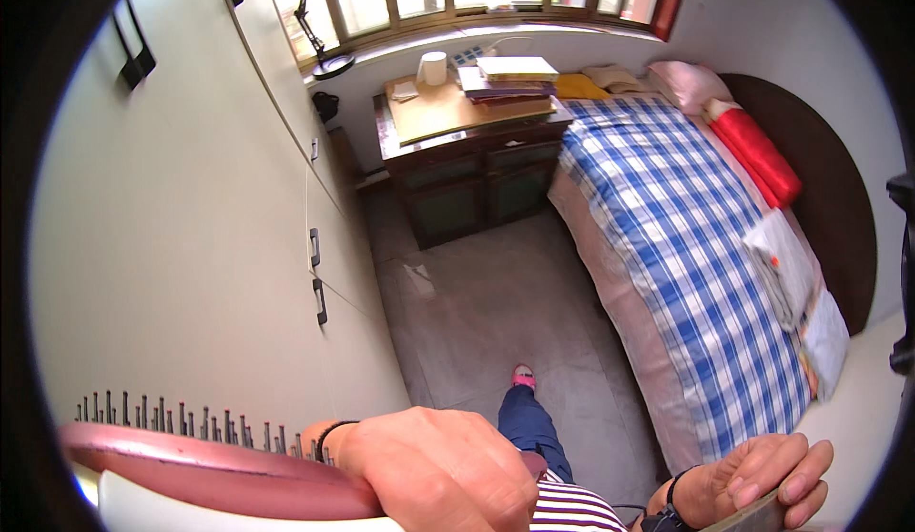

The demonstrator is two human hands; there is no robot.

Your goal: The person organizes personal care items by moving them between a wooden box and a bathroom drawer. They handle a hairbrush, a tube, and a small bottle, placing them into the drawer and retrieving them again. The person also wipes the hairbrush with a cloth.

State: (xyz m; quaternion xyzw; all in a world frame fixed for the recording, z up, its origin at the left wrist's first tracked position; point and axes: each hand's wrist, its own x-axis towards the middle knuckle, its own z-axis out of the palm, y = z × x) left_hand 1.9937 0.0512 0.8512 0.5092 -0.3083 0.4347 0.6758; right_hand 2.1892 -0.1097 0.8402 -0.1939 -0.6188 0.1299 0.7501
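Note:
My left hand (443, 460) is closed around a pink hairbrush (214, 464); its dark bristles point up and its head reaches to the lower left of the view. A dark beaded band circles that wrist. At the lower right, my right hand (779, 471) holds a flat greyish-green object (750, 514) between thumb and fingers; it runs off the bottom edge, so its kind cannot be told. A black wristband and a dark device are on the right wrist. Below the left hand lies a white curved surface (229, 514), partly hidden.
A tall cream wardrobe (214, 210) with black handles stands on the left. On the right is a bed with a blue checked cover (672, 246). A wooden cabinet (447, 203) bearing stacked books (511, 78) and a white cup (434, 67) stands below the window.

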